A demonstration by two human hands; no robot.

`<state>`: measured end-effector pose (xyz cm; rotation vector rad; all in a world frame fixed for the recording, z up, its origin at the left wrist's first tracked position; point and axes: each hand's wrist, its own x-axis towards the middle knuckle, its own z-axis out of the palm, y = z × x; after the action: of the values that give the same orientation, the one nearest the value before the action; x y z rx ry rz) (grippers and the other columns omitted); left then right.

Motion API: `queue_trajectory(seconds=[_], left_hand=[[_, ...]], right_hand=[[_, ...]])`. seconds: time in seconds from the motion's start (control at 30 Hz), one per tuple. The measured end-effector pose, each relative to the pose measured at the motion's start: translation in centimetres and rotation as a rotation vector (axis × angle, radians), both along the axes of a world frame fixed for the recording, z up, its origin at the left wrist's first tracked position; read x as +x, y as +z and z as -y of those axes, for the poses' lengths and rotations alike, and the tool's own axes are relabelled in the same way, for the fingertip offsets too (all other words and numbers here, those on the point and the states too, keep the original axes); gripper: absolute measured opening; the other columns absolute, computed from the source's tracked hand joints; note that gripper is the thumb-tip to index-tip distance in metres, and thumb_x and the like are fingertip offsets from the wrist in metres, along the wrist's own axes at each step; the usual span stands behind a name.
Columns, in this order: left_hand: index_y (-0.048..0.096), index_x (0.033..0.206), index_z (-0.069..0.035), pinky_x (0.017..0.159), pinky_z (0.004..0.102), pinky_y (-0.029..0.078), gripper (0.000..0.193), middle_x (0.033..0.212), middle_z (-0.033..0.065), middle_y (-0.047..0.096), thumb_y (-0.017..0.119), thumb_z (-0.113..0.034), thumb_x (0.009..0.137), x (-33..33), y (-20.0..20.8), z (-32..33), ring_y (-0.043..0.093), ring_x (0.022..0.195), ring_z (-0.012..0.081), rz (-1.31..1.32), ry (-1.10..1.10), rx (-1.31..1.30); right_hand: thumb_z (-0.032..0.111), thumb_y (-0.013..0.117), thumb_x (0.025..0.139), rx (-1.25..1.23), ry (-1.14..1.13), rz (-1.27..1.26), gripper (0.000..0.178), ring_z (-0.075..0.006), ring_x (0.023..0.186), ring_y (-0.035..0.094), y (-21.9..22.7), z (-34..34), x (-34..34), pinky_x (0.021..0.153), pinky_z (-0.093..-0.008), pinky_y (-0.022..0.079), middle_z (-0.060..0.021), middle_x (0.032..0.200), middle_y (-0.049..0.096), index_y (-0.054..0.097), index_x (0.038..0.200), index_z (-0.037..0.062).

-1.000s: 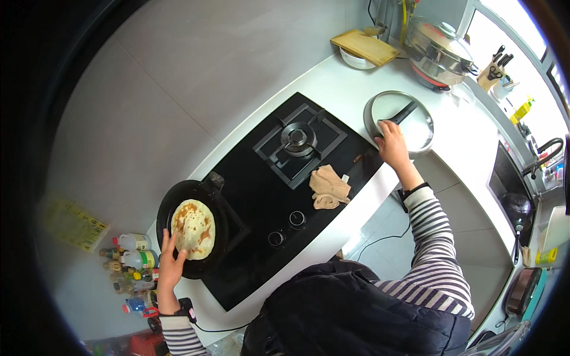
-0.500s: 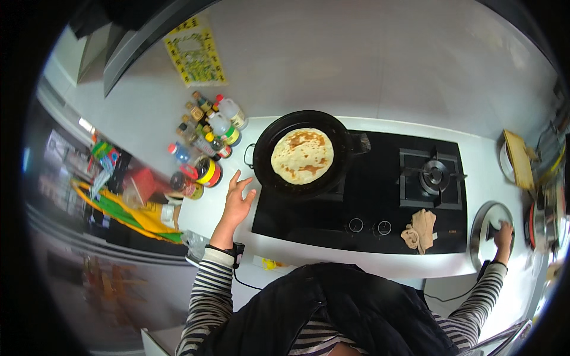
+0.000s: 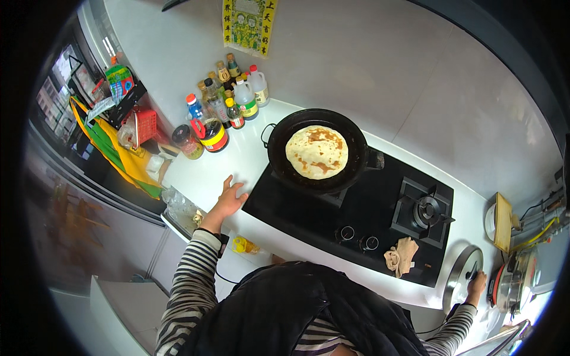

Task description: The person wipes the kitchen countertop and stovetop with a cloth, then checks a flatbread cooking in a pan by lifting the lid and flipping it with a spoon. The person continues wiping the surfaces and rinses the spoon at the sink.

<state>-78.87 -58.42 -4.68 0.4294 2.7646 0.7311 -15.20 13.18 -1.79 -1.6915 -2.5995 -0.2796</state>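
My left hand [image 3: 228,200] hovers by the white counter's front left, left of the black stove, fingers spread and holding nothing. My right hand [image 3: 477,286] is at the far right, closed around the dark handle of a round pan lid [image 3: 456,279] with a metal rim. Its fingertips are partly hidden. A black frying pan [image 3: 279,169] with a small loop handle sits over the left burner. In it lies a round flatbread [image 3: 314,153] with brown patches on its upper face.
Several seasoning bottles [image 3: 217,104] and a jar [image 3: 187,142] stand at the back left. The stove [image 3: 309,213] has a bare right burner [image 3: 426,212], two knobs and a crumpled beige cloth [image 3: 401,256]. A glass-sided pot [image 3: 515,282] and wooden board [image 3: 503,222] are at the right.
The whole view has turned, so the stove now slants down to the right. My right hand remains at the lid's handle; my left hand stays open. The flatbread still lies in the pan.
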Motion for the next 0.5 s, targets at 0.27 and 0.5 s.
queue_trajectory(seconds=[0.27,0.5], left_hand=[[0.058,0.125,-0.006,0.098,0.0405,0.049,0.038,0.146,0.0224,0.034,0.068,-0.014,0.089,-1.7,-6.0,-1.5,0.053,0.122,0.0400,-0.096,-0.061,0.390],[0.059,0.121,-0.006,0.081,0.0312,0.054,0.031,0.135,0.0201,0.043,0.065,-0.008,0.090,-0.8,-7.6,-3.3,0.063,0.093,0.0261,-0.185,-0.044,0.614]], right_hand=[[-0.003,0.054,0.083,0.196,0.363,0.116,0.051,-0.0427,0.110,0.056,12.4,4.8,-11.8,0.090,-0.0494,0.047,-0.0232,0.115,0.059,0.047,0.133,0.0030],[0.001,0.062,0.080,0.220,0.785,0.092,0.029,-0.0423,0.096,0.057,22.4,16.8,-30.5,0.080,-0.0502,0.048,-0.0203,0.098,0.058,0.044,0.103,0.0028]])
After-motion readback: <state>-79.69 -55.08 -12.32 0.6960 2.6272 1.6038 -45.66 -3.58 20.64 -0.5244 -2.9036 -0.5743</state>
